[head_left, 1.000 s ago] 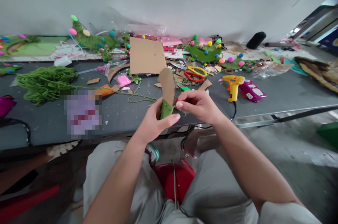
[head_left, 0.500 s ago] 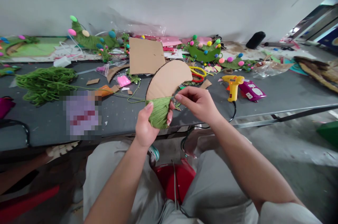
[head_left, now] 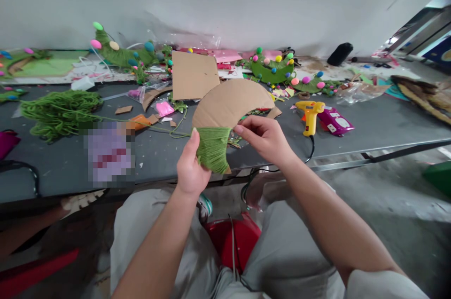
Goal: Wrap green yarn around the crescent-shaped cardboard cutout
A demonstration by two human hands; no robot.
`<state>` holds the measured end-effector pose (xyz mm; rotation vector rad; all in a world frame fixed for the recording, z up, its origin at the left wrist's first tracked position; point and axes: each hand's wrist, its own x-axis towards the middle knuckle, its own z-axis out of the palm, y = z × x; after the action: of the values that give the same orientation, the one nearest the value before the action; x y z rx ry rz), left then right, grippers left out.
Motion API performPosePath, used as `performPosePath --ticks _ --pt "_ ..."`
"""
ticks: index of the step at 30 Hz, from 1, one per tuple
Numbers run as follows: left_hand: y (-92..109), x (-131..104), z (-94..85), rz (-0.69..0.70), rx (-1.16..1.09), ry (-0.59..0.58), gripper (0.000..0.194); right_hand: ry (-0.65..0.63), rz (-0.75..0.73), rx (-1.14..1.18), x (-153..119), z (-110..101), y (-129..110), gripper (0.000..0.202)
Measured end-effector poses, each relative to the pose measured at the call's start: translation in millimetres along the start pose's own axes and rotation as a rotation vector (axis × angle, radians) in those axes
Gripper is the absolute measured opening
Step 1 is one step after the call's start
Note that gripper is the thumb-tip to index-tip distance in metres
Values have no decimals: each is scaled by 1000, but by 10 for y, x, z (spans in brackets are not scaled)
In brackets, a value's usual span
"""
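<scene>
A cardboard crescent (head_left: 230, 99) is tilted up in front of me, its lower end wound with green yarn (head_left: 213, 146). My left hand (head_left: 193, 167) grips that wrapped end from the left, thumb on the front and fingers hidden behind. At the inner curve, my right hand (head_left: 264, 137) pinches with thumb and forefinger beside the top edge of the winding. What lies between those fingertips is too small to make out clearly. A strand runs left from the crescent to a loose heap of green yarn (head_left: 61, 111) on the grey table (head_left: 158, 158).
Right of my hands stand a yellow glue gun (head_left: 310, 115) and a purple power strip (head_left: 336, 121). Behind are a square cardboard sheet (head_left: 195, 74) and a green crescent with pompoms (head_left: 269, 71). A red stool (head_left: 232, 242) shows between my knees.
The crescent has turned, showing its broad face and a small bare tip below the yarn. My left fingers have gone behind it. My right hand stays at the inner edge.
</scene>
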<state>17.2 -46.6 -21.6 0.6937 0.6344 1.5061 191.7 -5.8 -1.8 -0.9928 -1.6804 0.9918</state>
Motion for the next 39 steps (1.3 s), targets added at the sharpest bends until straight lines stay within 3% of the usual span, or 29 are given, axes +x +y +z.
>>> performPosePath --ticks 3,8,13,15,18,21,26,29,33,39 --pt "-20 51 -41 34 29 25 21 -1 6 7 -6 -7 11 37" --pt "-37 103 -77 -115 20 95 32 -93 4 140 -29 12 35 31" --pt "-51 98 -33 -362 8 0 33 -156 38 190 -20 67 53 33" --pt "-76 82 -17 -394 14 -31 27 -162 80 166 -16 91 50 35" --pt "-107 49 -19 -423 76 -108 40 -147 102 131 -18 112 30 35" --pt "-102 28 -47 -400 202 -189 30 -151 117 120 -23 97 6 34" --pt "-61 35 -79 -460 240 -171 29 -94 149 4 -16 14 5 30" --pt "-62 40 -91 -424 256 -173 33 -58 130 -73 -6 -35 7 30" --pt "-90 44 -129 -272 306 -189 34 -32 98 -71 -4 -82 11 32" --pt "-57 51 -120 -163 278 -108 28 -13 77 -67 4 -103 62 34"
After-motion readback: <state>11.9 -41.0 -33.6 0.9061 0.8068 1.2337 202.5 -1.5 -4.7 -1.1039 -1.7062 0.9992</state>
